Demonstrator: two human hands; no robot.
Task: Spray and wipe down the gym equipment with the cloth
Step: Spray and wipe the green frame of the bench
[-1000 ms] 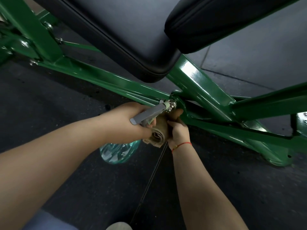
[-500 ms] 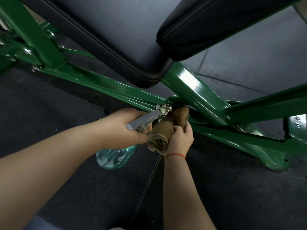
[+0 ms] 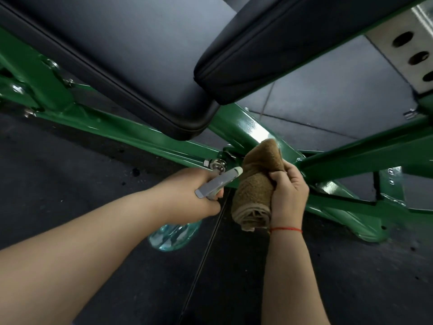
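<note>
Nearest, left hand (image 3: 187,193) is gripping a clear spray bottle (image 3: 174,235), fingers curled round its neck; right hand (image 3: 289,193) is clutching a rolled brown cloth (image 3: 256,184), its top pressing against the green bench frame (image 3: 253,130); black pads (image 3: 117,55) are sitting beyond.

I can read no text, label, brand, number or sign anywhere in my view. The bottle (image 3: 174,235) is clear and bare, the cloth (image 3: 255,184) is plain brown, and the black pads (image 3: 131,55) and green frame (image 3: 140,137) carry no markings I can make out. The steel plate (image 3: 396,26) shows only holes.
</note>
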